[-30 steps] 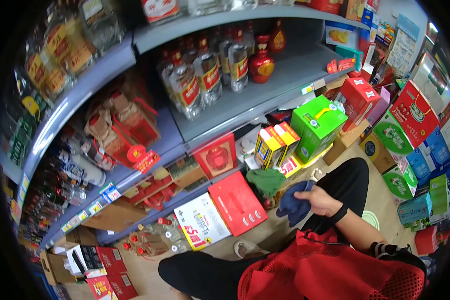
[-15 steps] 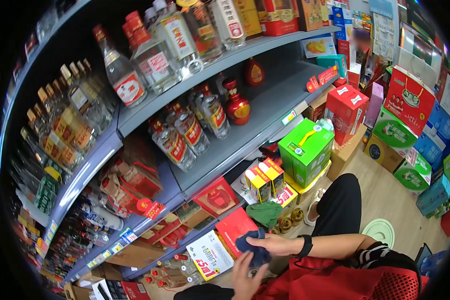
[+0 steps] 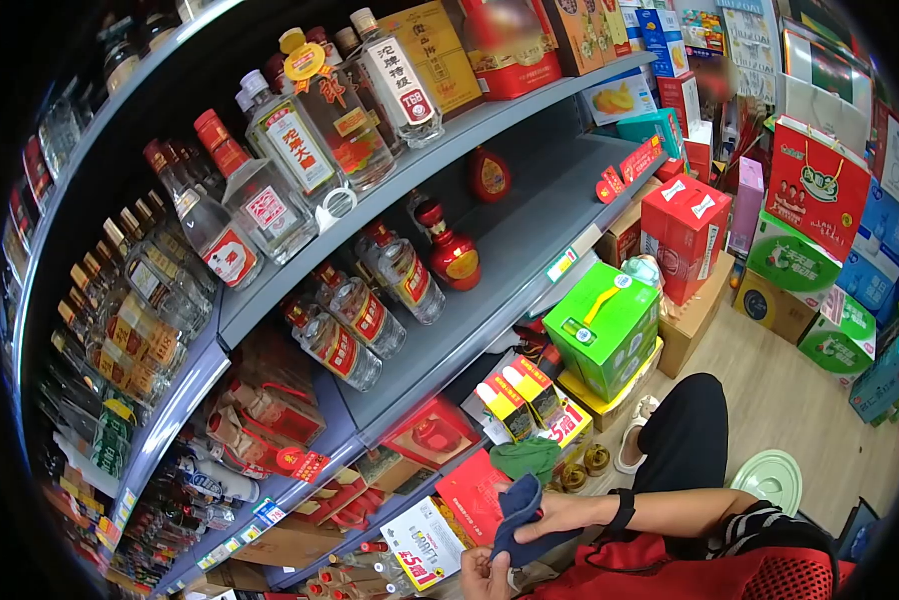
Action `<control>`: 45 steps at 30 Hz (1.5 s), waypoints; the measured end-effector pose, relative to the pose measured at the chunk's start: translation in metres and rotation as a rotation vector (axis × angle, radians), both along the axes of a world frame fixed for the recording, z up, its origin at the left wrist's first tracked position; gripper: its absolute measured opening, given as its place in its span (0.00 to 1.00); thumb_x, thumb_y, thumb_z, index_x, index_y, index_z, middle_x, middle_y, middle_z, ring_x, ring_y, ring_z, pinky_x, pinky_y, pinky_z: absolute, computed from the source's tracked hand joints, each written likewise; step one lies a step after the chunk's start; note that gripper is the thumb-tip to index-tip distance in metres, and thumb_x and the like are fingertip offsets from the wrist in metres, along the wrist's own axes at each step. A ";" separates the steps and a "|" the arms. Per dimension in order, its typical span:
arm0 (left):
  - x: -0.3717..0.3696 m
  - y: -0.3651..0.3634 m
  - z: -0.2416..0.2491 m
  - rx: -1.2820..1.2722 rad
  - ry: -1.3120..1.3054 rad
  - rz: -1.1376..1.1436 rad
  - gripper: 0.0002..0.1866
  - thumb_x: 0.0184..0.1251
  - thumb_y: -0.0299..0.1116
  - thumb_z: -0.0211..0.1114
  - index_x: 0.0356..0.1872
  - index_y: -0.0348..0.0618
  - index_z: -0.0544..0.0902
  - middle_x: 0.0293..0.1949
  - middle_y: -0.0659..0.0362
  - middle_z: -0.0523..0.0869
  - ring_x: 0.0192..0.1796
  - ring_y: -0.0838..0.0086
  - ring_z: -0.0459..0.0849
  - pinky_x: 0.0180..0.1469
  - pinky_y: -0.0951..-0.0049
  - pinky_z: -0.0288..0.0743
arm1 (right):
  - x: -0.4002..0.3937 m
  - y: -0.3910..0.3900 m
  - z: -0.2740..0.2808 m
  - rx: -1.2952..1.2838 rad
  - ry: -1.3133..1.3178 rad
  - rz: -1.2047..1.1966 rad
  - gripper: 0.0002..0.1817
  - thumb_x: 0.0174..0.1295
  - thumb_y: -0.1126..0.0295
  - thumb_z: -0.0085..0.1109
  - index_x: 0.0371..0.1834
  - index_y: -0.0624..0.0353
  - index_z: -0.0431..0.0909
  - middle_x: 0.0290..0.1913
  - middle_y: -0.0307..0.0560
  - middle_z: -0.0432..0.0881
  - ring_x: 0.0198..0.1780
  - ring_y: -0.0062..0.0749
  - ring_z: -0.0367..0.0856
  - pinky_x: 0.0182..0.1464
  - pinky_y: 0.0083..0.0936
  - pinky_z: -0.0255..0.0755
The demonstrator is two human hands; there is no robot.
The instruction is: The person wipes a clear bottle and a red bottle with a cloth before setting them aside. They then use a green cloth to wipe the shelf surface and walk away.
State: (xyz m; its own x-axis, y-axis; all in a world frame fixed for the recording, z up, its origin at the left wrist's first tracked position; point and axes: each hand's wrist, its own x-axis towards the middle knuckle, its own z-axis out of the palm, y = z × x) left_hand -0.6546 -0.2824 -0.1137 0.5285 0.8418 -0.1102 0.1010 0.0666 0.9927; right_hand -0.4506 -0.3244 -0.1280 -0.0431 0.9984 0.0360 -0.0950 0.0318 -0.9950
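Observation:
A dark blue cloth is stretched between my two hands near the bottom centre. My right hand, with a black band at its wrist, grips the cloth from the right. Below and to the left, my left hand pinches its lower edge. Just above the cloth lies a crumpled green cloth, beside yellow and black boxes. A red box and a white printed carton are close to my hands on the left.
Grey shelves carry clear bottles and a red gourd-shaped bottle. A green box and a red box stand to the right. On the floor are a pale green round lid and stacked cartons.
My left hand has closed on the edge of the blue cloth, which is now more spread out. The view has shifted, and the shelves appear lower and farther left.

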 end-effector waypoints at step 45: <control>0.772 0.472 0.046 0.630 0.283 -0.128 0.28 0.41 0.37 0.79 0.46 0.37 0.81 0.43 0.54 0.85 0.45 0.69 0.84 0.49 0.70 0.77 | 0.284 -0.015 0.049 -0.128 0.570 -0.735 0.11 0.62 0.75 0.56 0.48 0.62 0.77 0.37 0.38 0.80 0.34 0.20 0.74 0.37 0.19 0.68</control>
